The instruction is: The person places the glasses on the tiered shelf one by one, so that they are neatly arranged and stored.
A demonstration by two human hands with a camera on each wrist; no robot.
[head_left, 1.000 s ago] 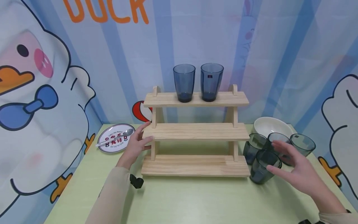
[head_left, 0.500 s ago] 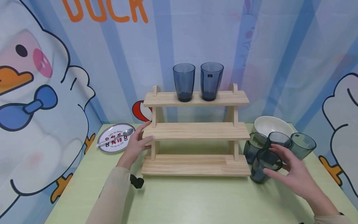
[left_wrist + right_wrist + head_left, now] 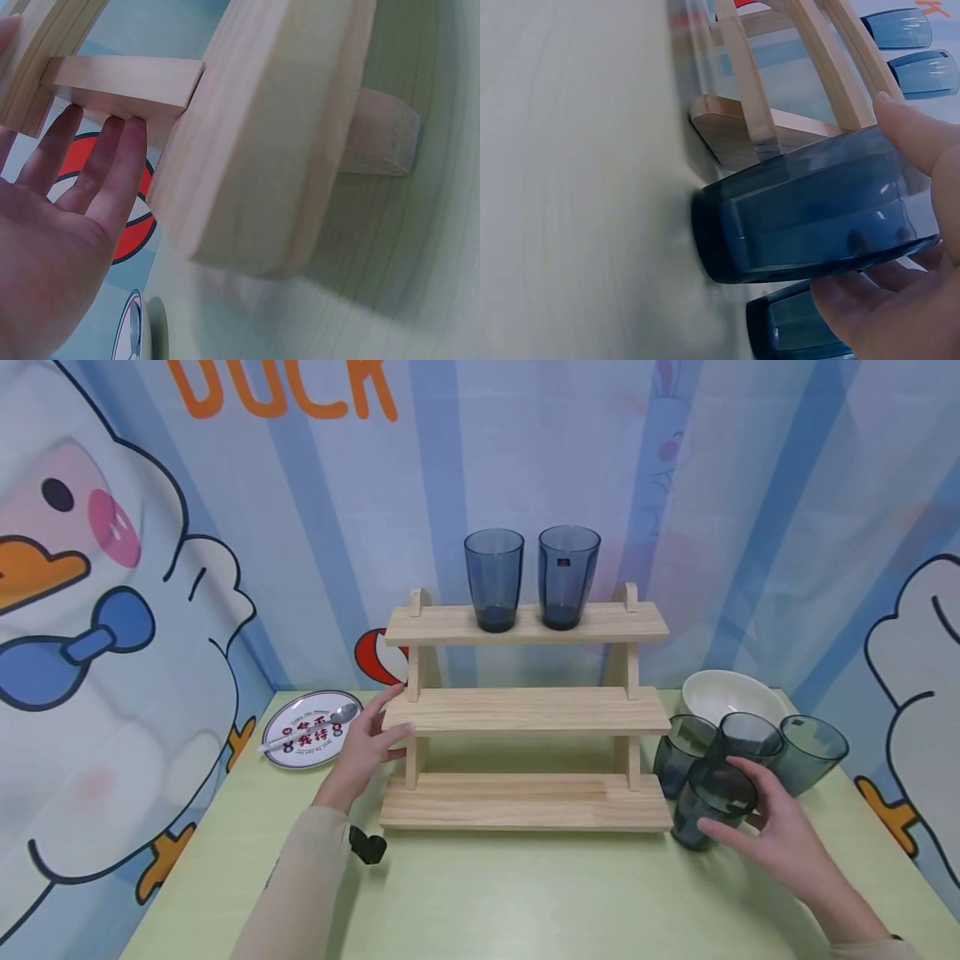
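Fingers and thumb of the right hand (image 3: 780,843) have closed in around the front glass (image 3: 712,806) since half a second ago, while the left hand and the rack keep their places. That glass stands on the table (image 3: 525,893) just off the rack's right end, thumb on one side and fingers on the other — a grip high up, near the rim. Three more glasses (image 3: 813,752) crowd behind it; whether any touch it, I cannot tell. The left hand (image 3: 362,760) holds the wooden rack (image 3: 525,710) at the left end of its middle shelf.

A sideways pull could knock the front glass against its neighbours or the lower shelf; smooth walls and a high hold could let it slip or tip. A bump to the rack could unsettle the two upright glasses (image 3: 493,581) on top.

Beyond the left hand, the plate (image 3: 288,714) carries red Chinese characters, partly hidden by a spoon (image 3: 307,729). Far right sits a plain white bowl (image 3: 731,693). One top glass wears a small dark sticker (image 3: 563,562) — too small to read. On the backdrop (image 3: 487,452), orange letters spell DUCK, cropped above.
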